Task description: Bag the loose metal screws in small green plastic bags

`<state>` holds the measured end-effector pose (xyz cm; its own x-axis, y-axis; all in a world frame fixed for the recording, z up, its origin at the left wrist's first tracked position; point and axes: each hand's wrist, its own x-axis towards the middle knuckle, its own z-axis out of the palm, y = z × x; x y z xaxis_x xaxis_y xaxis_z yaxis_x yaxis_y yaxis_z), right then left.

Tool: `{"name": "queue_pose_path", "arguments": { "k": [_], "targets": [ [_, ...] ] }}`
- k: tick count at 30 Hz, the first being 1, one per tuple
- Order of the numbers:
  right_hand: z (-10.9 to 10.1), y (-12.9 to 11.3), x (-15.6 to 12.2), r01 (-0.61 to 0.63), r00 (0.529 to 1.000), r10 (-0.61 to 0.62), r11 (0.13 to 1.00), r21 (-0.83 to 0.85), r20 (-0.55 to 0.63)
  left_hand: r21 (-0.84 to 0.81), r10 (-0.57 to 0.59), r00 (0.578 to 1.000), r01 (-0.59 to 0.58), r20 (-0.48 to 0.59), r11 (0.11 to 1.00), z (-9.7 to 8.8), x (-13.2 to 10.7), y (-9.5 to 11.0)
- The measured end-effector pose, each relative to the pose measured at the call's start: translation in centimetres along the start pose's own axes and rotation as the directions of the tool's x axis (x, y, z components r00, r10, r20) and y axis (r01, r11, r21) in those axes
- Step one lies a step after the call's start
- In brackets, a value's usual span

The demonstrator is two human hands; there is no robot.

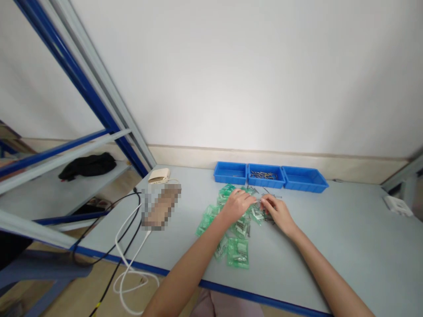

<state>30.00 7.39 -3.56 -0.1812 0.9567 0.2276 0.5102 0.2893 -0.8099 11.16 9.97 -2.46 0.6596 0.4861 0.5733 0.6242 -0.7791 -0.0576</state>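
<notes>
My left hand reaches over a pile of small green plastic bags, its fingers drawn together and pointing right. Facing it, my right hand is closed in a pinch. The two sets of fingertips almost meet, and what they hold is too small to make out. Just below them lies a clear greenish bag with small metal pieces in it; I cannot tell whether the fingers touch it. Loose screws lie behind and under my right hand. Nearest me, one flat green bag shows pale and metal pieces inside.
Behind the hands stand three blue trays: a left tray, a middle tray with many screws, and a right tray. At left are a cream-coloured box, a blurred-out object and cables. A white object lies far right.
</notes>
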Motion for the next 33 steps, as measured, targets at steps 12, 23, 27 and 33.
{"name": "queue_pose_path", "arguments": {
  "k": [12, 23, 27, 33],
  "targets": [
    [-0.7, -0.8, -0.2, 0.064, 0.998, -0.064, 0.992, -0.113, -0.001, -0.031, 0.004, 0.999, -0.003, 0.045, 1.000, 0.4, -0.1, 0.2],
    [-0.9, -0.5, -0.3, 0.071, 0.994, -0.082, 0.986, -0.149, -0.066, -0.099, -0.084, 0.996, 0.085, 0.012, 0.992, 0.1, 0.0, 0.3],
    [-0.9, -0.9, -0.3, 0.068, 0.996, -0.076, 0.985, -0.162, -0.045, -0.076, -0.058, 0.998, 0.061, 0.041, 0.995, 0.1, 0.1, 0.2],
    [-0.9, -1.3, -0.7, 0.130, 0.989, -0.140, 0.974, -0.183, -0.042, -0.077, -0.042, 0.998, 0.046, 0.053, 0.996, 0.0, 0.0, 0.2]
  ]
}}
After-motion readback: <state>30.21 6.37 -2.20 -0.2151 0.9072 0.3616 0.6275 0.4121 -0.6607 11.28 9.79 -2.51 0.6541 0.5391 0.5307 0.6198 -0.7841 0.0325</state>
